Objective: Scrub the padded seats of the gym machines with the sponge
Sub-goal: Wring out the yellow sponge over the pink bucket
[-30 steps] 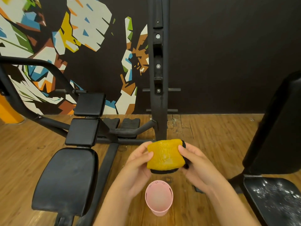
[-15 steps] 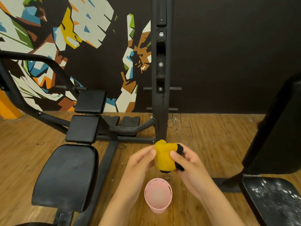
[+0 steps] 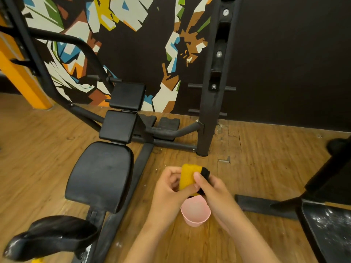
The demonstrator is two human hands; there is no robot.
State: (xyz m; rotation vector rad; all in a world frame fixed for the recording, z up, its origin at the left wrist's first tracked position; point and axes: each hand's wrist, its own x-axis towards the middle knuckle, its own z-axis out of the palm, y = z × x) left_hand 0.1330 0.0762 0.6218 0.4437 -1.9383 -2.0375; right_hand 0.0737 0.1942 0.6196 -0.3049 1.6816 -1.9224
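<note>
The person's left hand grips the sponge w/ fingers curled round its yellow side. The right hand pinches the other side, thumb pressed on the yellow face, fingers wrapped behind the black scouring layer. Both hands are clenched on it, so the sponge is bunched up btw them, held in the air directly above the pink cup and not touching it. Prob. a squeeze or wring over the cup, though no drip can be made out.

The cup stands on the wood floor. Left of the cup, near but apart, is the big black seat of a machine. Beyond that seat, further from the cup, two small square pads sit in a row toward the painted wall. Behind the cup rises a black upright post. Right of the cup, well apart at the picture's edge, is a second seat w/ white flecks and a wet-looking sheen.

Progress, as a judgement: the sponge is on no seat, so scrubbing is not under way. The flecked seat right of the cup may be soaped or already scrubbed; can't tell which. The seat left of the cup looks dull & dry, no suds visible, so it and the small pads are likely left to do. Approx. early to mid task.
</note>
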